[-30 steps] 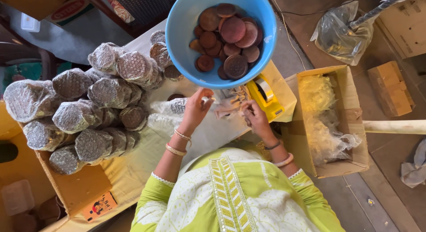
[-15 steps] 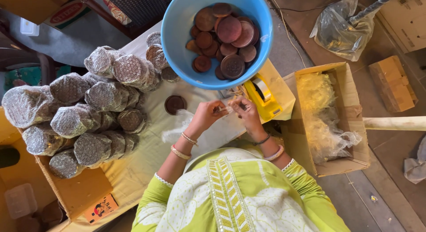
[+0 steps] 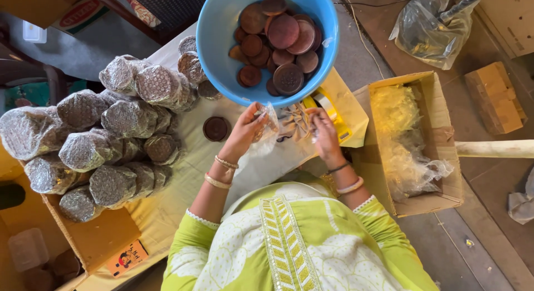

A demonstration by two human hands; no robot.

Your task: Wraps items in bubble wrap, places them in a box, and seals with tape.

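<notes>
Clear bag hides what both hands' fingertips pinch inside.

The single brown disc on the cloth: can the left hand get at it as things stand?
Probably yes. The brown disc lies bare, just beside the left hand, nothing between, though that hand grips a clear plastic bag.

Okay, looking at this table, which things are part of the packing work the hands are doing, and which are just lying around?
In the work:
left hand and right hand, both on the clear plastic bag
blue bowl of brown discs
single brown disc
stack of wrapped bundles
box of clear bags

Lying about:
small wooden block
crumpled plastic bag
</notes>
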